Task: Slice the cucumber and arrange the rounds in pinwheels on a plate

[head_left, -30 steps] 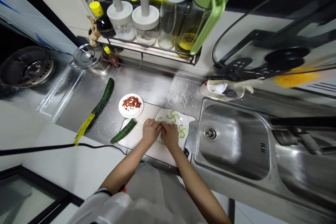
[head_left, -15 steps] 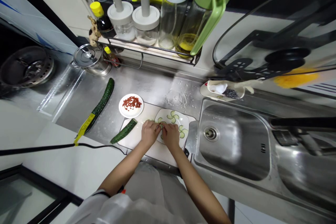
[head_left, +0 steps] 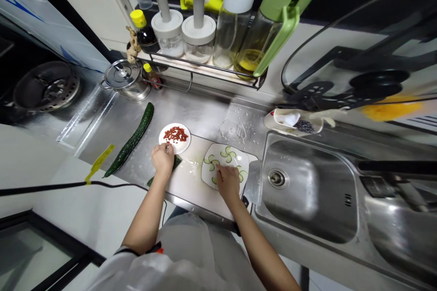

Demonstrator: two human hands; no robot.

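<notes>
My left hand [head_left: 163,160] is at the near edge of a small white plate [head_left: 185,146] of red dried goji berries [head_left: 175,134]. Its fingers are curled in a pinch; what they hold, if anything, is too small to make out. Below it lies a cut piece of cucumber [head_left: 177,162], partly covered by the hand. My right hand [head_left: 228,183] reaches over a larger white plate [head_left: 206,177], fingertips pressed together beside one of the pinwheels of cucumber slices [head_left: 228,154]. A tiny red spot shows at the left pinwheel. The right hand hides part of the slices.
Beneath the plates is a cutting board [head_left: 186,186], with a cleaver [head_left: 253,182] at its right. A whole cucumber [head_left: 131,141] lies at left. The sink [head_left: 307,191] is on the right. Behind stand a steel pot [head_left: 124,79] and a rack [head_left: 205,66] of condiments.
My hands were together over the cucumber plate. My left hand has moved left to the goji berry plate, while my right hand stays over the slices. The view has shifted slightly.
</notes>
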